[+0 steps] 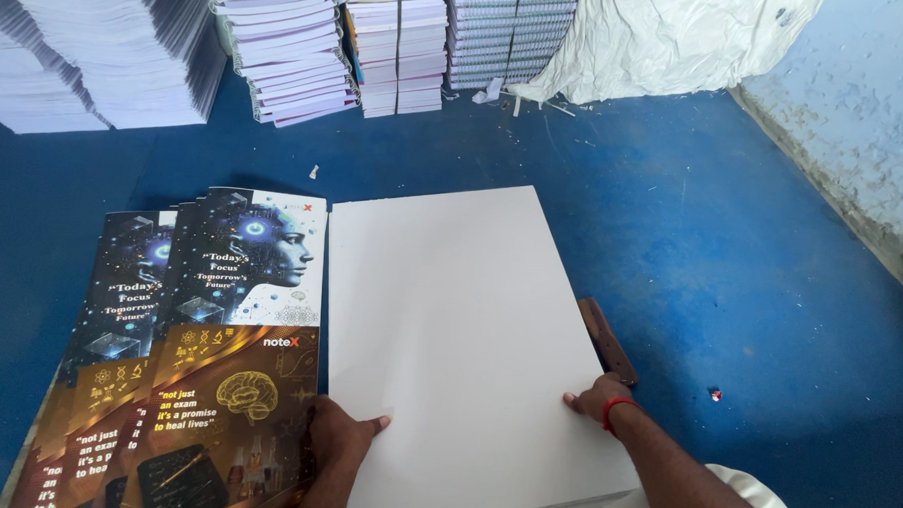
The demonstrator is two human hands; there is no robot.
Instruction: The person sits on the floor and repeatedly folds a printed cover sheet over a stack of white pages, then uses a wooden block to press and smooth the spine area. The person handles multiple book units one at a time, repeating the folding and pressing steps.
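A thick stack of plain white sheets [459, 324] lies on the blue floor in front of me. My left hand [340, 435] rests at the stack's lower left edge, fingers curled onto the top sheet. My right hand [595, 397], with a red band on the wrist, presses on the stack's right edge. Left of the white stack lie fanned printed covers [218, 356], dark blue above and brown-gold below, touching my left hand. A brown wooden block [606, 338] pokes out from under the stack's right side.
Tall piles of bound notebooks and loose paper [279, 48] line the back. A white sack [669, 36] leans at the back right. A pale blue wall [866, 138] bounds the right side. The blue floor [732, 254] stretches between.
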